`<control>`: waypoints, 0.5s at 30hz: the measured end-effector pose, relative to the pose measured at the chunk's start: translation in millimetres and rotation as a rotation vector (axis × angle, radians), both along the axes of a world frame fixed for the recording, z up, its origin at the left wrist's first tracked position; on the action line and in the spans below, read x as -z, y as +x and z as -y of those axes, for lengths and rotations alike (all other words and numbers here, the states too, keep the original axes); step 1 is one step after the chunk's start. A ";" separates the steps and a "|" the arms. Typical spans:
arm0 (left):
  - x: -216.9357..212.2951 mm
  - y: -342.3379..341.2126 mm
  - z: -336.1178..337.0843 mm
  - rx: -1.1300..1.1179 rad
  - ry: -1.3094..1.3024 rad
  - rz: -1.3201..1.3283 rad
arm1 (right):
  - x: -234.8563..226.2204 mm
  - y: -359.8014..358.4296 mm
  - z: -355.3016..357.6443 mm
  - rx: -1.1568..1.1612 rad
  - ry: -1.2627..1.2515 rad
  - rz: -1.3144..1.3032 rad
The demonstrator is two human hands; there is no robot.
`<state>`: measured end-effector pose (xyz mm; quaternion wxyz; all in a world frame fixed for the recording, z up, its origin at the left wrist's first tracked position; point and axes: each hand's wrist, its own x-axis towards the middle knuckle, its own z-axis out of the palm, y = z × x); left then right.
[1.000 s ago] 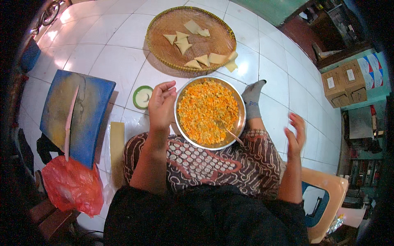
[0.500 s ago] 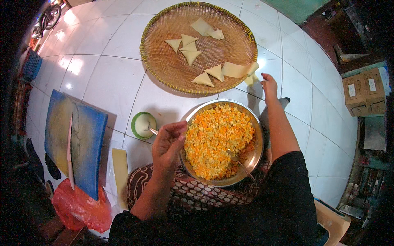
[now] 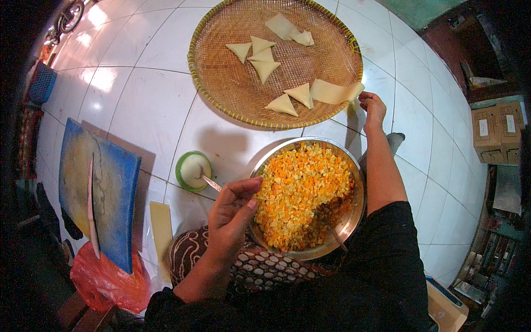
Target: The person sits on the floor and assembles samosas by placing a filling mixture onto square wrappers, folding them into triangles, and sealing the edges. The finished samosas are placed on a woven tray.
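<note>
A metal bowl (image 3: pixel 354 210) full of chopped orange and yellow filling (image 3: pixel 298 193) rests on my lap, with a spoon (image 3: pixel 334 235) lying in it. My left hand (image 3: pixel 235 213) holds the bowl's near-left rim and a small spoon (image 3: pixel 210 182) whose tip sits in a little green cup (image 3: pixel 192 170) of white paste. My right hand (image 3: pixel 371 106) reaches forward and grips the edge of a flat pastry sheet (image 3: pixel 334 92) at the rim of a round woven tray (image 3: pixel 232 94). Several folded pastry triangles (image 3: pixel 264 67) lie on that tray.
A blue cutting board (image 3: pixel 113 188) with a long knife (image 3: pixel 91 205) lies on the white tiled floor at left. A red plastic bag (image 3: pixel 105 282) sits below it. One pale pastry strip (image 3: pixel 161 232) lies beside my knee. Cardboard boxes (image 3: pixel 495 133) stand at right.
My right hand has gone from beside my knee forward to the woven tray and has taken hold of a pastry sheet. The view has closed in on the bowl and tray.
</note>
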<state>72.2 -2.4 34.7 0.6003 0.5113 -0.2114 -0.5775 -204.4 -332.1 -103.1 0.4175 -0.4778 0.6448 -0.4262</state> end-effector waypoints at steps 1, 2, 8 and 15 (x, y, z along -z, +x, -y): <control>1.3 -0.1 -0.6 0.005 -0.015 0.008 | -0.5 -1.3 -0.9 -0.015 0.019 -0.023; 1.3 -0.4 -0.8 0.007 -0.032 0.020 | -1.6 -0.5 -0.6 -0.019 -0.020 -0.019; -2.4 0.3 -1.0 0.058 0.019 0.023 | -4.9 -6.7 4.1 -0.102 -0.061 -0.145; -1.5 -0.5 -1.4 0.037 0.006 -0.015 | -0.8 -6.9 0.8 -0.096 0.001 -0.023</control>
